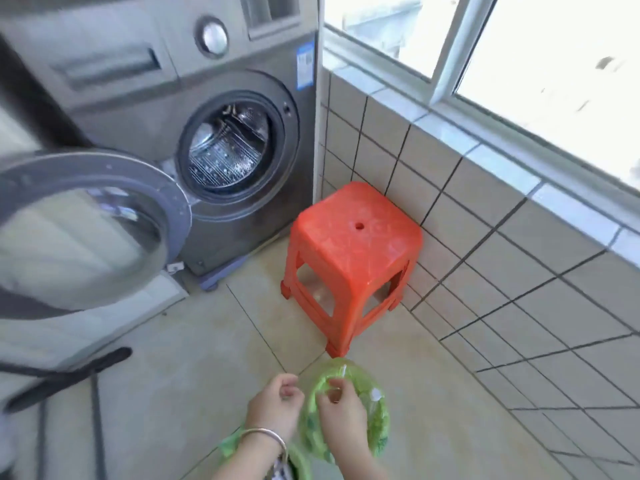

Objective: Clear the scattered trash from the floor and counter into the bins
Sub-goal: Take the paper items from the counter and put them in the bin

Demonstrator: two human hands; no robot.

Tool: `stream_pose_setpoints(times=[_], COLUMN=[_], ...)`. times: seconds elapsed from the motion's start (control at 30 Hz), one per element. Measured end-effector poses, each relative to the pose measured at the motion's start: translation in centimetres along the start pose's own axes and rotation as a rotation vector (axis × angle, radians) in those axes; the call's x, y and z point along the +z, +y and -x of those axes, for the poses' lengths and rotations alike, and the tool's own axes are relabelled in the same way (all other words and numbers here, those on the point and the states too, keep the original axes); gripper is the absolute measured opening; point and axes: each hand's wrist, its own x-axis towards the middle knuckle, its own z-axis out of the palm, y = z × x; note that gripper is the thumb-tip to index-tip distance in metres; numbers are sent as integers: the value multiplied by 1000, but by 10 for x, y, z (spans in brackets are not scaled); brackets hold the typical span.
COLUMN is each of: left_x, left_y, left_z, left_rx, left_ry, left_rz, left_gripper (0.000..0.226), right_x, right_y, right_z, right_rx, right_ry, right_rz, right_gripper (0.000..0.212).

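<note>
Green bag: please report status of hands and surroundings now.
Both hands on green plastic bag: right hand pinches it, left hand curled at its edge. Red stool ahead. No bin in view.

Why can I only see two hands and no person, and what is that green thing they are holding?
The camera sits on the person's head and looks forward and down, so you see only their own hands at the bottom of the picture. The left hand, with a bracelet on its wrist, and the right hand both pinch a thin green plastic bag and seem to be pulling it open. In front of them, an orange plastic stool stands on the tiled floor by the tiled wall. To the left is a grey washing machine with its round door swung open. A bright window is up on the right.
</note>
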Motion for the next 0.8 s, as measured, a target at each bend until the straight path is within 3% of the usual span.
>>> stream_pose_setpoints(times=[0.4,0.63,0.8], left_x=[-298,-400,-452], left_y=[124,169,196], left_z=[127,146,135], left_rx=[367,498,528], left_ry=[347,457,575], left_rz=[148,221,202], left_gripper=[34,23,16], right_x=[-4,-1,12], right_y=[-267,-377,-442], right_z=[195,231,221], right_rx=[-504,-710,-794], right_ry=[-89,-102,-95], right_rz=[125,186,269], right_gripper=[19,11,26])
